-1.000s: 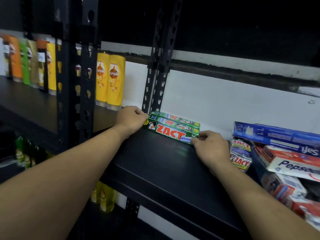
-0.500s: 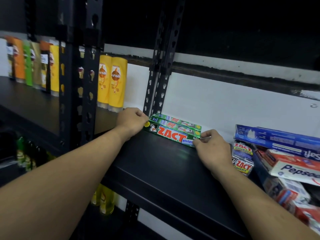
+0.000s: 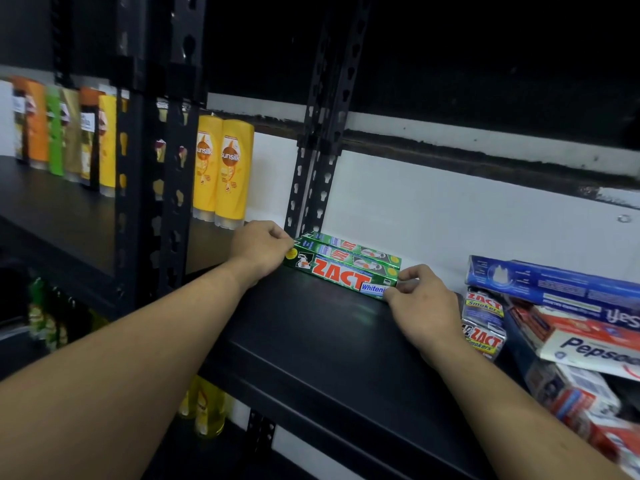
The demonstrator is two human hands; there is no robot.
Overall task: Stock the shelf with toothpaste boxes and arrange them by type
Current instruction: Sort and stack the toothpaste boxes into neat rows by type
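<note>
Two bare forearms reach from the lower edge over the black shelf point(image 3: 311, 348). The right hand point(image 3: 420, 306) lies on the shelf board with bent fingers. Its thumb and fingertips pinch the right end of the front green box and cover part of the word "Whitening". Just right of this hand there is a loose pile: two ZACT Smokers boxes point(image 3: 483, 323) stacked on each other, a Pepsodent box point(image 3: 588, 344) and a long blue box point(image 3: 554, 282) on top.

The green boxes point(image 3: 346, 268) lie flat and side by side at the back of the shelf, close to the white wall point(image 3: 433, 216). The left hand point(image 3: 259, 245) is at their left end with the fingers curled. It touches the boxes, but I cannot tell if it grips them or only presses. Behind it stands a black post point(image 3: 315, 174) with holes. Further left, on the next shelf, two yellow bottles point(image 3: 223, 171) stand upright.
</note>
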